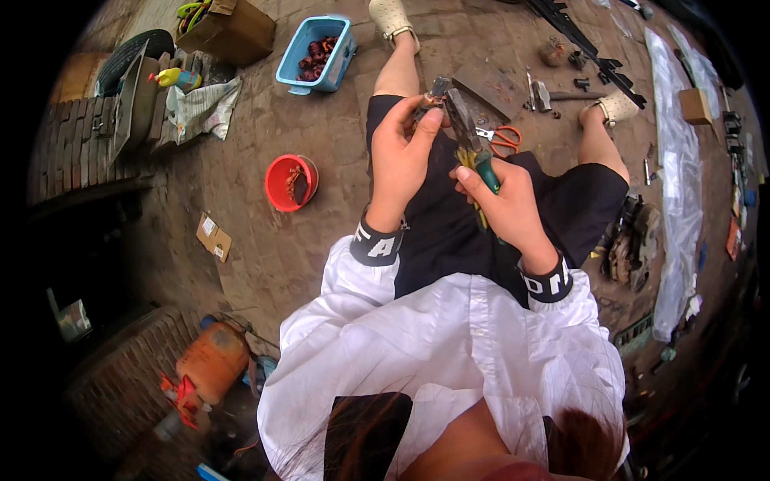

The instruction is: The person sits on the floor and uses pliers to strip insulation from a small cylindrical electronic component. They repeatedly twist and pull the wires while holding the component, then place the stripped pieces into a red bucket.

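My left hand (403, 152) is closed round a small metal part with copper-coloured wire (435, 94), pinched between thumb and fingers. In my right hand (517, 202) is a pair of pliers (484, 170) with green and yellow handles. Their jaws point up and away from me, close beside the part; whether they touch it I cannot tell. Beyond my right hand, red-handled scissors (504, 143) lie on the ground by a flat metal plate (491, 92). To the left, a blue basin (297, 50) holds several dark red wound pieces, and a red bucket (275, 196) holds copper-coloured scraps.
A hammer head (541, 96) and small metal pieces lie beyond the scissors. Long clear plastic sheeting (674, 160) runs down the right. At the left are a cardboard box (230, 32), a flat cardboard piece (214, 236) and an orange gas cylinder (212, 361).
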{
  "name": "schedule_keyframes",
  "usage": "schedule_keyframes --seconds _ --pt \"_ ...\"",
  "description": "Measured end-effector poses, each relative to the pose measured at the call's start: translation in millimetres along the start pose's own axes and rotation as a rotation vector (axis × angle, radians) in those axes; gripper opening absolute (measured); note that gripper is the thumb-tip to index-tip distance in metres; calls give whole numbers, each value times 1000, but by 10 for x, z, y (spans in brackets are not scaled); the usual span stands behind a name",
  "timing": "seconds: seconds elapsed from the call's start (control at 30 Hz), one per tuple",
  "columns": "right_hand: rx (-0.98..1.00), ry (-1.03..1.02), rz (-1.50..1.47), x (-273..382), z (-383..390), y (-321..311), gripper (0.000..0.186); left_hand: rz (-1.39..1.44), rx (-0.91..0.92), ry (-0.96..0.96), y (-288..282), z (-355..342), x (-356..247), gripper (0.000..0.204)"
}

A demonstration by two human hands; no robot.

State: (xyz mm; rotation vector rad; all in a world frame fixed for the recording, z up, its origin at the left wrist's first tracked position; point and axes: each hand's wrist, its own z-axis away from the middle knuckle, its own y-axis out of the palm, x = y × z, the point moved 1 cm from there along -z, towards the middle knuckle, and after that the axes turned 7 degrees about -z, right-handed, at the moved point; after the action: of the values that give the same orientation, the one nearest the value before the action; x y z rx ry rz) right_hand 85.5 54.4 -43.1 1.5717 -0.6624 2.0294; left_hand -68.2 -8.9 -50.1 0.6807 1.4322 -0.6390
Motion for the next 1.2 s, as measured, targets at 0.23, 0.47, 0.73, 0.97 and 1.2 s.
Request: schedule_keyframes --seconds 0.23,0.47,0.73,0.97,1.2 --pt "-217 -181 161 -63 -35 73 35 -82 -70 82 99 -36 121 24" --pt "-275 -35 -140 -182 -101 203 31 -111 -128 32 114 -48 235 23" --pt "79 209 -249 -364 -177 144 28 -402 -137 165 144 -85 150 25" --pt "334 372 -923 -134 16 125 23 60 66 -119 106 -57 232 36" --pt "580 364 -1357 -3 105 68 31 606 281 -438 216 -54 34 49"
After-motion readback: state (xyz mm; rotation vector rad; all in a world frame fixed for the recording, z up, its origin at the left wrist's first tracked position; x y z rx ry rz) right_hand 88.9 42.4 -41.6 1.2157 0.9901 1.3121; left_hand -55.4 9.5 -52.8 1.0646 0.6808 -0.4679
